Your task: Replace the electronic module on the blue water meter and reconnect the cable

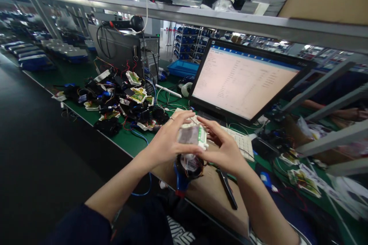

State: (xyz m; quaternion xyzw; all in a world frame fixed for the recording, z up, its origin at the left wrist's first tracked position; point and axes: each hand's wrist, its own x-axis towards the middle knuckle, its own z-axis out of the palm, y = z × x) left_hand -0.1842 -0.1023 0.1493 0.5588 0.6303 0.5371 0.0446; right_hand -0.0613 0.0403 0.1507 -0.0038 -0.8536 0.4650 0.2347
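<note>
Between my two hands is a small white-framed module with a grey face and a green strip along its right edge. My left hand grips its left side, thumb along the near edge. My right hand closes on its right side with curled fingers; some fingertips are hidden behind it. Just below the module, a blue-handled device with a dark, round head full of thin wires lies on brown cardboard. A long black tool rests on the cardboard, under my right forearm.
A pile of wired circuit boards and black parts covers the bench at left. Behind my hands are a white keyboard and a lit monitor. A computer tower stands back left. More wired boards lie right, and a shelf crosses overhead.
</note>
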